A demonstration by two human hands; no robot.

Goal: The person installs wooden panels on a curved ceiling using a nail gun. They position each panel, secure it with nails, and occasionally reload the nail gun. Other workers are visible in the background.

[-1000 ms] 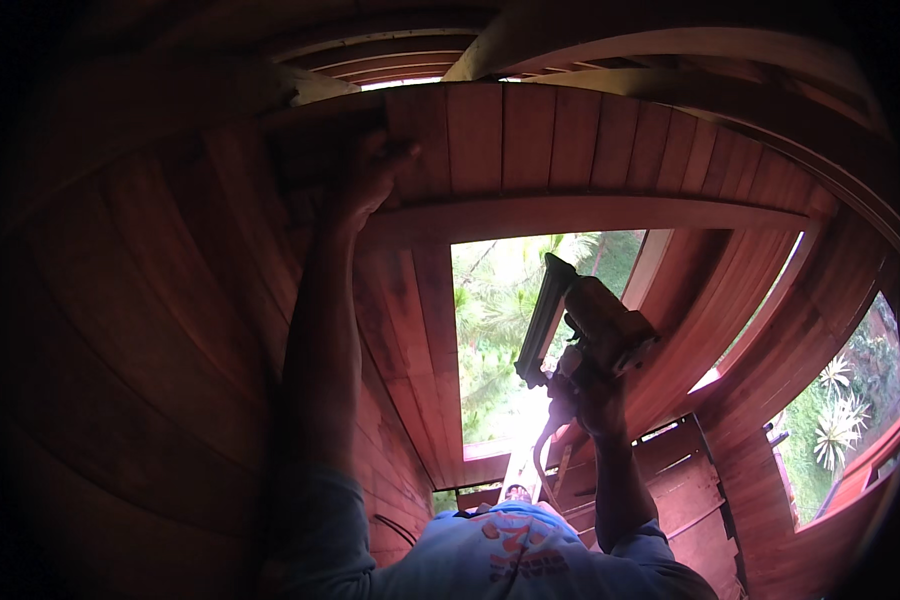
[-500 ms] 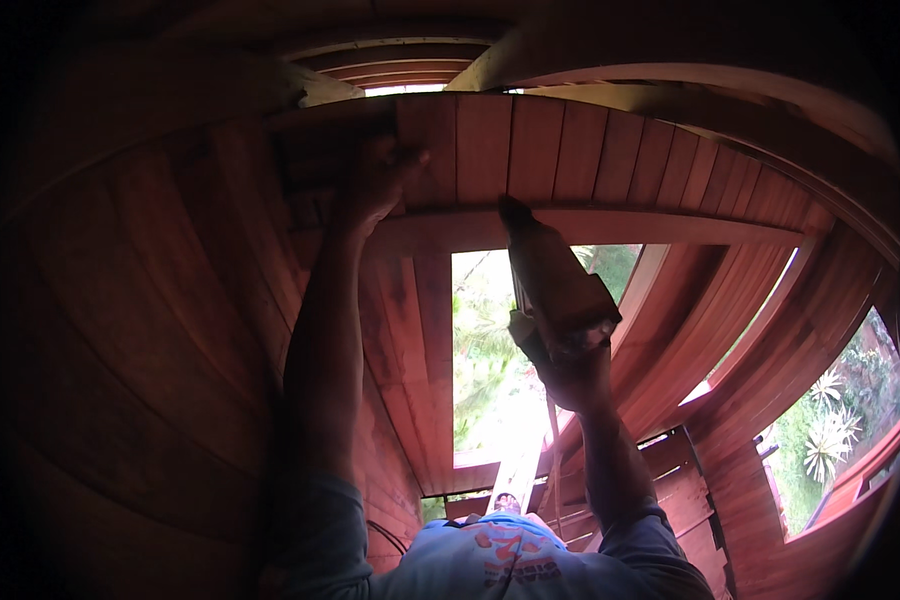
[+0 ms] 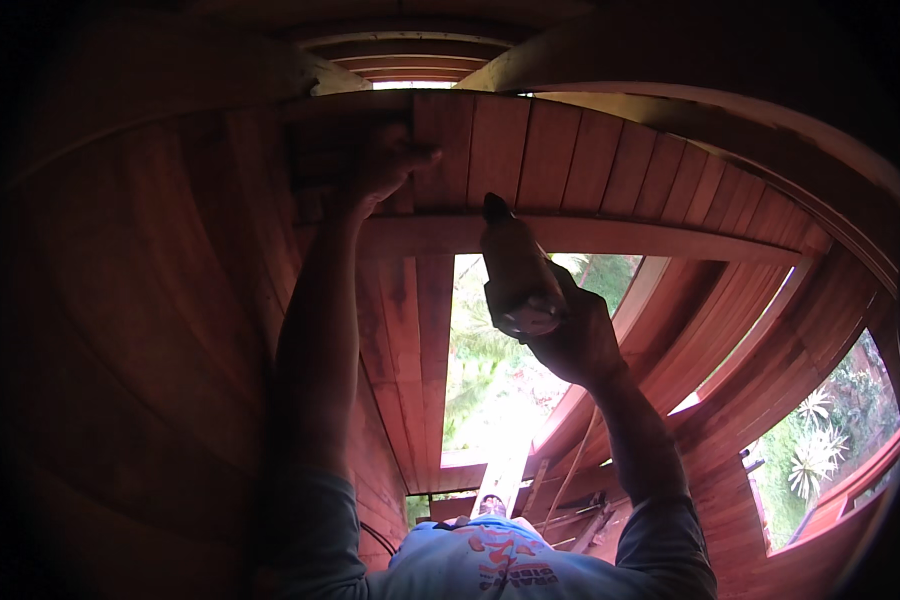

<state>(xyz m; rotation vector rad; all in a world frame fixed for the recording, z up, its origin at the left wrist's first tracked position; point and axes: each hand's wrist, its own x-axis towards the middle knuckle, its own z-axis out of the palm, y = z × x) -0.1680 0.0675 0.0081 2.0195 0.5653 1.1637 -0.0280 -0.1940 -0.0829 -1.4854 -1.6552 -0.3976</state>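
My left hand (image 3: 382, 170) is raised at the upper boards, in deep shadow. Its thumb or a finger points right, while the other fingers look curled; what they hold, if anything, is hidden. A dark, tapered power drill (image 3: 518, 270) is gripped in my right hand (image 3: 580, 335). The tool's narrow dark tip points up toward the lower part of the vertical boards (image 3: 497, 150), overlapping the horizontal rail (image 3: 610, 232) above the window opening. Whether the tip touches the wood I cannot tell.
Below the rail is a bright window opening (image 3: 475, 350), with plants outside. Curved-looking plank walls (image 3: 150, 330) surround me, and roof beams (image 3: 710, 105) run overhead. Another opening (image 3: 820, 440) lies at the right. Far below, a foot (image 3: 492, 505) shows near a bright plank.
My right hand and the drill have shifted slightly left and turned more upright. My left hand stays at the boards. The view has moved a little.
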